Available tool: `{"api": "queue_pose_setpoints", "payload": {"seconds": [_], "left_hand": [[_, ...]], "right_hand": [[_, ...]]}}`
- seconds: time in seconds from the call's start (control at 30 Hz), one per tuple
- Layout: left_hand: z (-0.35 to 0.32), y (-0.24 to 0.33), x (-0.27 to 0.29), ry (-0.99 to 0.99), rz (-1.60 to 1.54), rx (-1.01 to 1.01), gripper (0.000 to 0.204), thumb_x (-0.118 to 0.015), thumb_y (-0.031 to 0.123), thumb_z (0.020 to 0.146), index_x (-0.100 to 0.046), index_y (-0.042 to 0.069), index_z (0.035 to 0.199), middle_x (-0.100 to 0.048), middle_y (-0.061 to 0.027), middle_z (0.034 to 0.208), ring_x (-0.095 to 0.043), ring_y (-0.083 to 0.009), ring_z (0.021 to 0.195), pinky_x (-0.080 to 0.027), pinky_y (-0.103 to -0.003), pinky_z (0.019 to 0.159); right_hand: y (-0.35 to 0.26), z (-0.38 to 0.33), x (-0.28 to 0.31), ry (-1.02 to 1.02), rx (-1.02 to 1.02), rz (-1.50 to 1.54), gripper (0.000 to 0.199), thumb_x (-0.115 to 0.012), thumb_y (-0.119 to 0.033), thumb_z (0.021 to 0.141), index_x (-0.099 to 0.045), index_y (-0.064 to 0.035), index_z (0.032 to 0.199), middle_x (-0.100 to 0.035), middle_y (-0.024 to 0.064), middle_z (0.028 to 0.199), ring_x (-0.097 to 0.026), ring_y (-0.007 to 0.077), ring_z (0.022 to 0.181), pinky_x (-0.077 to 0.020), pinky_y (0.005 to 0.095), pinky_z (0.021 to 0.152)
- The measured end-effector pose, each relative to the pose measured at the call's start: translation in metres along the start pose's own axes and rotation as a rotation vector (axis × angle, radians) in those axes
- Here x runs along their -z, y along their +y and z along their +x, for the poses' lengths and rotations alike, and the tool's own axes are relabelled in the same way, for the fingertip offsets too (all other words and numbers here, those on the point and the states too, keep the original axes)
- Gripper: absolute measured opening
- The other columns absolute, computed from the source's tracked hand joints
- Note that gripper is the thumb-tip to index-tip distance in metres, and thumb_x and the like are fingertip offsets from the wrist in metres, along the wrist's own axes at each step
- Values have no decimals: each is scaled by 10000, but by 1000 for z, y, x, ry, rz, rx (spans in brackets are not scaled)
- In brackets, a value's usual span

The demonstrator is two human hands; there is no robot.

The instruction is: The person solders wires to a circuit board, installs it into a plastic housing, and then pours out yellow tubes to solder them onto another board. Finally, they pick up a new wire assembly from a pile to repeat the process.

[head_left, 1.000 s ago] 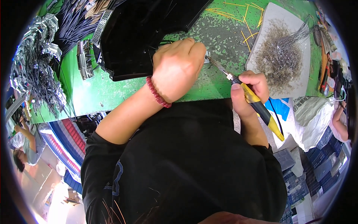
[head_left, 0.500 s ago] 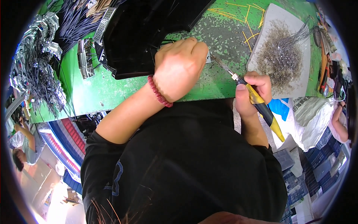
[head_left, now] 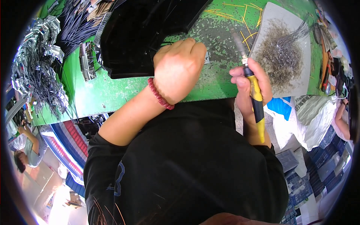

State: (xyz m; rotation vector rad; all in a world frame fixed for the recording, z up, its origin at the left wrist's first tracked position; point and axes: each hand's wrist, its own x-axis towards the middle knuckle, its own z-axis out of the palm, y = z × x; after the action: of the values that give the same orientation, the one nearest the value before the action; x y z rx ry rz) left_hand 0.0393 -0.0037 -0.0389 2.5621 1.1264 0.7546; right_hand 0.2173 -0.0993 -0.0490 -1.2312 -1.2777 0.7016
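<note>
My right hand grips a yellow-and-black soldering iron by its handle. The iron's metal tip points up and away, over the worn green bench beside the grey slab. My left hand, with a red bead bracelet at its wrist, is closed with its back toward me. Its fingertips are hidden, and a small whitish piece shows at its right edge. What the left fingers hold cannot be made out. A large black casing lies directly left of that hand.
A grey slab on the right bears dark crumbly residue and a bundle of thin wires. Yellow sticks of thin tubing lie at the back. Metal parts with black cables pile up at the left. People work at both sides.
My right hand has turned the soldering iron more upright, and its tip has swung away from my left hand toward the grey slab. The left hand has barely shifted.
</note>
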Motion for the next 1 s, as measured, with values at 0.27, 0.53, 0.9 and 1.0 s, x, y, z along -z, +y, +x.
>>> {"api": "queue_pose_setpoints", "payload": {"seconds": [0.27, 0.53, 0.9, 1.0], "left_hand": [[2, 2, 8, -124, 82, 79, 169, -715, 86, 728, -547, 71, 745, -552, -64, 729, -603, -265, 687, -490, -355, 588], [8, -7, 16, 14, -186, 95, 161, -735, 126, 709, -609, 84, 801, -602, -47, 780, -604, -234, 811, -502, -358, 650], [0, -3, 10, -61, 93, 3, 120, -731, 148, 711, -629, 128, 771, -605, -8, 768, -600, -206, 735, -425, -345, 670], [4, 1, 17, -41, 101, 6, 145, -730, 136, 712, -665, 114, 840, -619, -34, 941, -578, -236, 963, -429, -381, 811]], "right_hand": [[2, 23, -17, -87, 8, -94, 195, -644, 30, 878, -651, -10, 1069, -690, 110, 875, -665, 128, 659, -529, 228, 567], [8, 33, -42, -31, 72, -179, 300, -706, 58, 788, -622, -59, 1051, -597, 37, 708, -538, 83, 597, -444, 226, 555], [12, 31, -30, 2, 173, -270, 345, -724, 105, 733, -628, -55, 1023, -670, 69, 796, -648, 136, 644, -509, 264, 594], [10, 33, -28, -143, 178, -361, 343, -714, 103, 716, -620, -70, 996, -666, 81, 777, -653, 191, 618, -503, 285, 569]]}}
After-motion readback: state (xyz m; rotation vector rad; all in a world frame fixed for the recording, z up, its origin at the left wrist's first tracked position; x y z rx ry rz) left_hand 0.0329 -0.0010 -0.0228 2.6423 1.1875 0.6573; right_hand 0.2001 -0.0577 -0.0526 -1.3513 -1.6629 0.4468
